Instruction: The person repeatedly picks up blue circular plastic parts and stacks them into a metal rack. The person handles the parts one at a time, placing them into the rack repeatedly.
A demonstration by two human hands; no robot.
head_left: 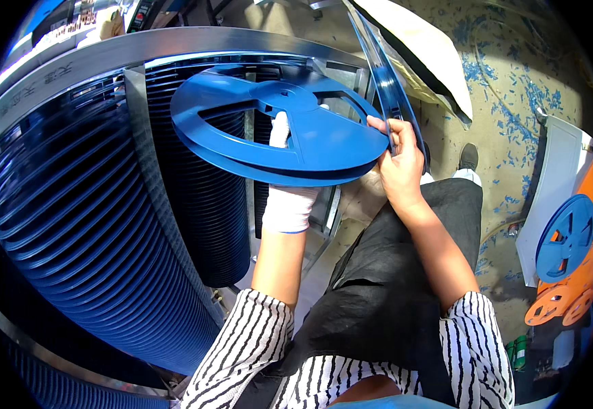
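A large blue plastic reel with spoke cut-outs and a round hub lies nearly flat in front of me at chest height. My left hand, in a white glove, supports it from underneath, with a fingertip showing through a cut-out. My bare right hand grips the reel's right rim, and its fingers also pinch a strip of blue tape that runs up and away to the top.
Long rows of blue reels stand on edge in a metal rack at left and ahead. A white bag leans at upper right. A blue reel and orange reels sit on a machine at right. Below is a blue-flecked floor.
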